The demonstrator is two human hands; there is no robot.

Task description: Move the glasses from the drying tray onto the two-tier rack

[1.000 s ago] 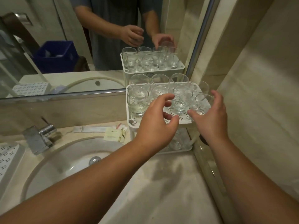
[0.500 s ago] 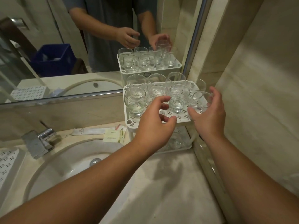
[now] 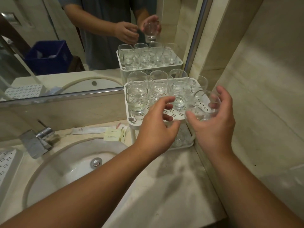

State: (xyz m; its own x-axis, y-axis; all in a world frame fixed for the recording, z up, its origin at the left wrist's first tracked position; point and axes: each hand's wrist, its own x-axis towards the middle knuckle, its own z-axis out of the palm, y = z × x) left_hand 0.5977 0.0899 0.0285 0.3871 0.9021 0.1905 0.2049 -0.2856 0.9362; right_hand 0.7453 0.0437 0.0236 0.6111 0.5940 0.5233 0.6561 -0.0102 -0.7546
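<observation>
**Right hand holds a glass at the rack's top tier**

Head view: The right hand (image 3: 213, 127) grasps one clear glass (image 3: 203, 106), tilted, thumb on its near side and fingers curled round the far side, at the 4 o'clock corner of the rack (image 3: 131, 120). The glass sits just above the white perforated top tier; whether it touches the tier cannot be told. The left hand (image 3: 158, 127) is released, fingers loosely curved and holding nothing, just beside the held glass at its 9 o'clock. Other glasses (image 3: 137, 100) stand upright in rows on the top tier, toward 12 o'clock from both hands. At least one more glass shows dimly on the lower tier behind the hands. The rack stands on the marble surface (image 3: 172, 186) in the corner against the mirror (image 3: 65, 46). A sink (image 3: 74, 162) lies at 9 o'clock of the rack, with a tap (image 3: 37, 142) beyond it and small packets (image 3: 115, 136) between.
</observation>
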